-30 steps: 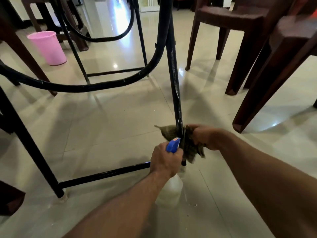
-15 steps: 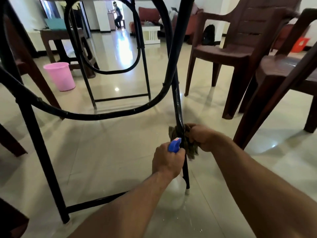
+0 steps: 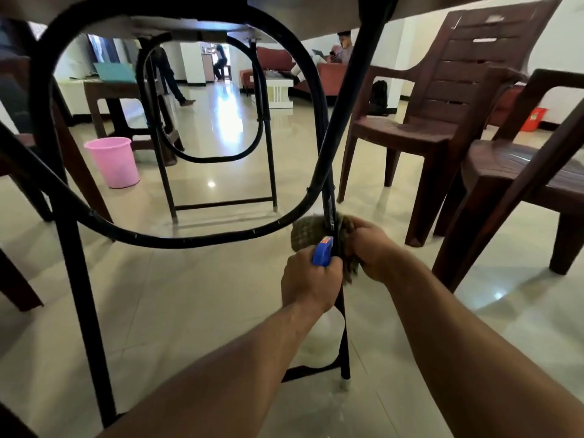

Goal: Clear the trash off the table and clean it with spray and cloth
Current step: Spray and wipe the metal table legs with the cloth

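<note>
Cloth [image 3: 311,232] has climbed the table leg [image 3: 330,203] | right hand [image 3: 371,248] fingers clamp it | left hand [image 3: 308,281] fist grips spray bottle [image 3: 322,256] | leg-wiping continues upward.

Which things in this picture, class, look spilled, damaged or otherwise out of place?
The floor is wet around the foot of the black table leg, where droplets glisten on the tiles. The leg's coating looks scuffed just above the cloth wrapped round it by the right hand. Nothing else stands out.
</note>
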A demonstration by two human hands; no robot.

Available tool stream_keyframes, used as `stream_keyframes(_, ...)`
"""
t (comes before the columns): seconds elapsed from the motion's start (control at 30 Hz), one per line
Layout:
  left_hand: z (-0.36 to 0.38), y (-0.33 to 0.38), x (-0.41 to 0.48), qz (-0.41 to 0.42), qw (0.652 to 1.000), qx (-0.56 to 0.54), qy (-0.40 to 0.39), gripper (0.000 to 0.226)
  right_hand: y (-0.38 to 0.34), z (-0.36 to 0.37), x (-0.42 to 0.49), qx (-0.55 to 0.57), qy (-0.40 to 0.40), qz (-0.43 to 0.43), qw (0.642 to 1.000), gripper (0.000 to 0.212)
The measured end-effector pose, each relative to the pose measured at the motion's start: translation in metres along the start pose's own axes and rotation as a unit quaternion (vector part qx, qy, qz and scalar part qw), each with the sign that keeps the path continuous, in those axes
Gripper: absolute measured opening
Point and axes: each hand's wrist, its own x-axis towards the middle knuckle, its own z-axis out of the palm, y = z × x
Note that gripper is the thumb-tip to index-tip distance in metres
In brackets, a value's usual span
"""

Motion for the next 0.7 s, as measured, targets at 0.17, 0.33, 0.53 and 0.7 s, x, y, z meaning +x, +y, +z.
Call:
stream_keyframes(0.17,-0.016,0.015,0.019,0.038,0.999,-0.008,-0.016,0.023,-0.025,0.001,-0.005,-0.042,0.032,-0.009,0.999,0.032)
stream_keyframes(0.33,-0.026,0.022,0.030,0.079,0.996,-0.051,-0.002,0.015,-0.044,0.025,-0.011,0.069,0.141,-0.218,0.963,0.039)
stream_keyframes(0.53,-0.038,-0.029,0.018,0.014,1.000,-0.003,0.028,0.014,0.024,0.035,-0.005,-0.458,0.160,-0.412,0.771,0.033)
stream_keyframes(0.7,-0.053,-0.058,0.014,0.015,0.999,0.041,0.032,0.021,0.020,0.044,-0.001,-0.496,0.213,-0.394,0.744,0.033)
